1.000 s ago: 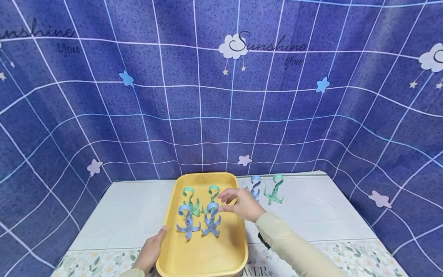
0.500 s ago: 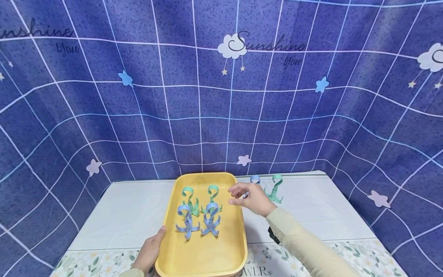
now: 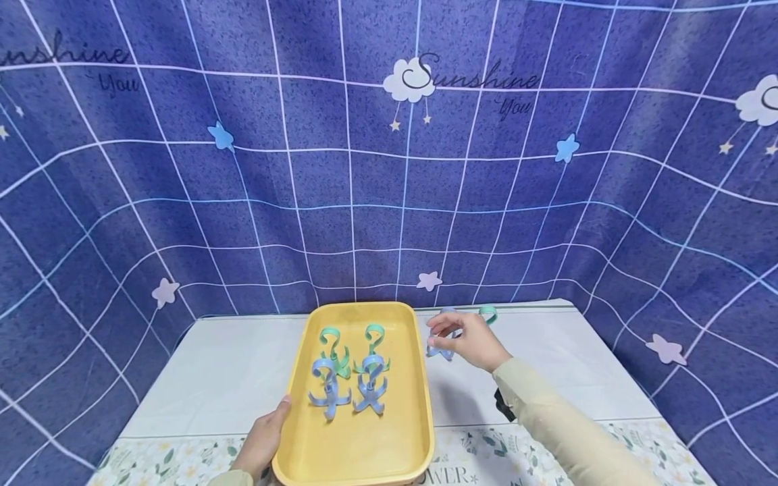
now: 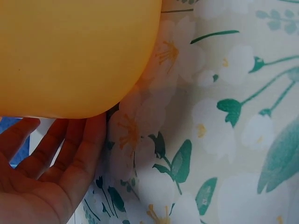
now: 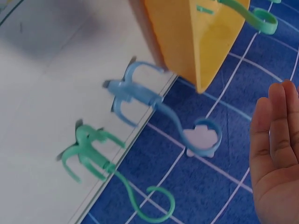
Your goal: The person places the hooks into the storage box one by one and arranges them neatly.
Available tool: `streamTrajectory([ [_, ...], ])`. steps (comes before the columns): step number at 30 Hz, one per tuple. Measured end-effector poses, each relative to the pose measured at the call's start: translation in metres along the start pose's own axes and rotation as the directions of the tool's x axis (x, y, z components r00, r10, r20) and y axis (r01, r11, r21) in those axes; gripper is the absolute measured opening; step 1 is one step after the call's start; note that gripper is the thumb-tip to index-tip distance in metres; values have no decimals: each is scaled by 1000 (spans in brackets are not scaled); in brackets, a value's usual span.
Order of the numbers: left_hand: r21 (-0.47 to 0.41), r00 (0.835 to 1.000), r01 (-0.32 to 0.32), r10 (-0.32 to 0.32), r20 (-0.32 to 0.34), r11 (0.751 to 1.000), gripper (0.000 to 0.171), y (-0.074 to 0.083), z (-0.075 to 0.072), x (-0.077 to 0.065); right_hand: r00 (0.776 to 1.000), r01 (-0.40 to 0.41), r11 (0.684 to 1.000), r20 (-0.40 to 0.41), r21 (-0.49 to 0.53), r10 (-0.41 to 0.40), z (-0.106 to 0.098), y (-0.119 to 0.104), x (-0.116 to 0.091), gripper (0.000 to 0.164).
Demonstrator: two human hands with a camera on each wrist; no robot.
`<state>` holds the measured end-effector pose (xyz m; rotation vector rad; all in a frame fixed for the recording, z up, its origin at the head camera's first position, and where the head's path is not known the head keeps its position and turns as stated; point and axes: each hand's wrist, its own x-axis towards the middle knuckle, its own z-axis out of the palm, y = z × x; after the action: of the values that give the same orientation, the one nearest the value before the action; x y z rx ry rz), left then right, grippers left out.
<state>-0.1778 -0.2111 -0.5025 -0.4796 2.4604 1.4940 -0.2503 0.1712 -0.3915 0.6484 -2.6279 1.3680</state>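
Observation:
My left hand (image 3: 265, 435) holds the left side of a yellow tray (image 3: 358, 462), thumb at its rim; the left wrist view shows its fingers (image 4: 74, 154) reaching the tray's wall, their tips hidden. Two green multi-claw hooks (image 3: 330, 335) and two blue ones (image 3: 330, 399) stand upright in the tray. Right of the tray, my right hand (image 3: 471, 339) hovers with nothing in it, partly covering a blue claw hook (image 3: 440, 354). A green claw hook (image 3: 488, 315) stands just behind that hand. In the right wrist view both the blue hook (image 5: 135, 91) and green hook (image 5: 96, 154) are apart from the fingers (image 5: 279, 121).
The tray sits on a white tabletop (image 3: 200, 378) with a floral cloth (image 3: 176, 455) along its front. A blue gridded curtain (image 3: 365, 175) rises behind the table and on both sides.
My right hand has moved right from above the tray hooks, past the tray's right rim, to the loose blue hook. My left hand and the tray have stayed in place.

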Motion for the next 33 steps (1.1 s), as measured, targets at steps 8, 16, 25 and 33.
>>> streamTrajectory([
  [8, 5, 1000, -1, 1, -14, 1000, 90, 1, 1, 0, 999, -26, 999, -49, -40, 24, -19, 10, -1, 24],
  [16, 10, 1000, -2, 2, -14, 1000, 89, 2, 1, -1, 986, -109, 993, -132, -44, 102, -39, 28, -5, 23],
  [25, -3, 1000, -17, 17, -7, 1000, 90, 1, 1, -2, 971, -141, 989, -199, -46, 129, -56, 51, -9, 23],
  [33, 13, 1000, -28, 28, -7, 1000, 93, 0, 1, -3, 952, -198, 979, -249, -49, 180, -62, 72, -14, 25],
])
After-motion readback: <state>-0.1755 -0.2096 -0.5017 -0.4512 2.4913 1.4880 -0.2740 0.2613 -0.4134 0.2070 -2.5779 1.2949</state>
